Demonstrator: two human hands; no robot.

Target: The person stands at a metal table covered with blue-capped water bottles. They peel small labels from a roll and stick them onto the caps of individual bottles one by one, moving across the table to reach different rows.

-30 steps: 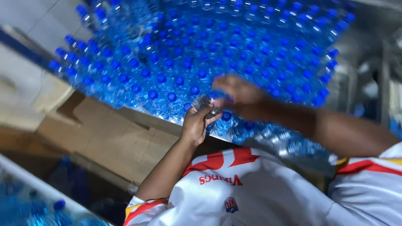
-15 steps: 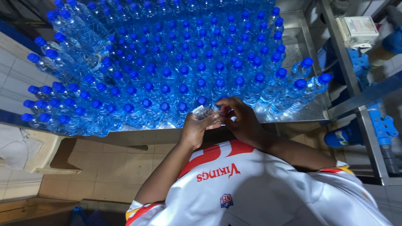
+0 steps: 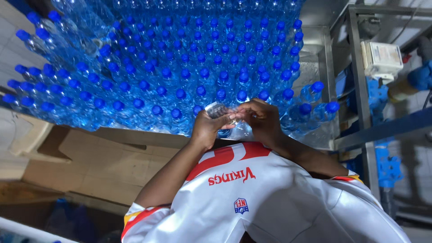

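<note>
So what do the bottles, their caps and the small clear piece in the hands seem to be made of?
Bottles: clear thin plastic, glossy; you see through them and light glints on them.
Caps: opaque blue plastic, probably, smooth with a soft shine.
Clear piece, held between left hand and right hand: looks like thin transparent plastic film or sleeve; too small to be sure.

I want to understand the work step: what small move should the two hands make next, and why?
Probably lower the small clear plastic sleeve onto the blue cap of the clear plastic bottle just below. Left hand and right hand both pinch the sleeve at the near edge of the packed bottles, directly above that bottle.
</note>
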